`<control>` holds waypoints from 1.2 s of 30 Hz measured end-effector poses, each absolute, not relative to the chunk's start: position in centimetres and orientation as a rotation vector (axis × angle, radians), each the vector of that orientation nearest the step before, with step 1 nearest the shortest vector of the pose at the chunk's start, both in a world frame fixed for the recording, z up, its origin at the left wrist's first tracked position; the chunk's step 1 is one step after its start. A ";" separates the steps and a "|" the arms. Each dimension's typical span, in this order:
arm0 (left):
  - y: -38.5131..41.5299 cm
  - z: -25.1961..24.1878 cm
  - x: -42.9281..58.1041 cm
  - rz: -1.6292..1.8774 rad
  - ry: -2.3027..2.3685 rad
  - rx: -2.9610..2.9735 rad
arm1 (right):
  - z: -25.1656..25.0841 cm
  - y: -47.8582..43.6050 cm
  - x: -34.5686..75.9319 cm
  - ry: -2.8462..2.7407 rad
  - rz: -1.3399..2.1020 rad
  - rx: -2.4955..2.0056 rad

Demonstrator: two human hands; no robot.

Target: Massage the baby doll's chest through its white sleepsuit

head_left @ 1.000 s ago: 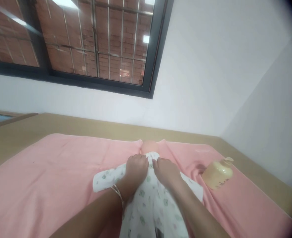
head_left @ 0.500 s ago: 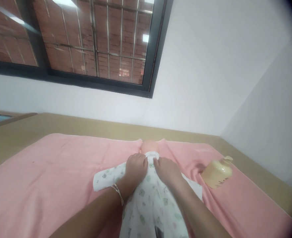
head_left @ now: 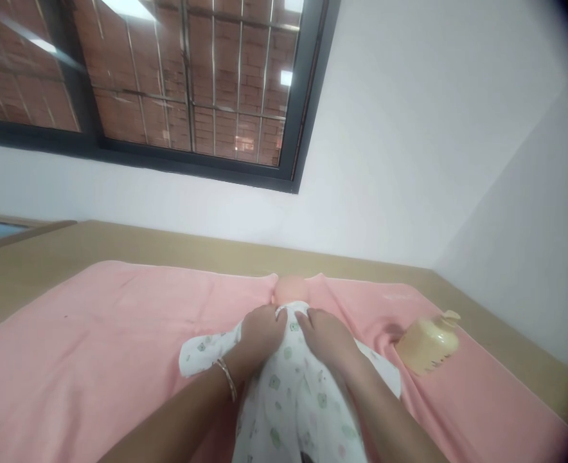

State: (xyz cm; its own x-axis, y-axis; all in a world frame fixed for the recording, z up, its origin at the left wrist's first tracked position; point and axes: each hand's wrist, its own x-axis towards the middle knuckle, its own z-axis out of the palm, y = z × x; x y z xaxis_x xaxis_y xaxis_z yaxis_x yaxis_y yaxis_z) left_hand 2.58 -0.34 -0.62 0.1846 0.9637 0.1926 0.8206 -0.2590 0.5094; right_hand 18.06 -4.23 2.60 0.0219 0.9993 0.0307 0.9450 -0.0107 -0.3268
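A white garment (head_left: 296,392) with small green prints lies spread over the pink blanket (head_left: 134,334), its sleeves out to both sides. Above its neckline shows the rounded, skin-toned top of what looks like a doll's head (head_left: 291,288). My left hand (head_left: 263,331) is closed on the cloth just left of the neckline, a bracelet on its wrist. Opposite it, my right hand (head_left: 329,334) grips the cloth on the right of the neckline. Both thumbs point inward and the other fingertips are partly hidden.
A yellowish bottle (head_left: 428,344) lies tilted on the blanket at the right. Behind the blanket runs a tan surface edge (head_left: 207,247) against a white wall (head_left: 385,128). A dark-framed window (head_left: 192,167) with bars is at the upper left.
The view has shifted slightly. Both hands remain at the neckline, and the right sleeve's end sits a little farther right and lower.
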 end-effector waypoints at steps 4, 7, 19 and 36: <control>-0.3 -0.5 2.6 0.647 1.680 2.142 | 1.7 -2.9 19.4 -1.923 0.569 -2.062; -0.4 -0.4 2.6 0.666 1.664 2.150 | 1.2 -2.4 20.1 -1.887 0.593 -2.061; -0.5 -0.5 2.5 0.734 1.665 2.093 | 0.0 -1.9 20.1 -1.823 0.459 -2.048; -0.6 -0.4 2.4 0.706 1.662 2.094 | -0.6 -1.6 20.4 -1.794 0.503 -2.012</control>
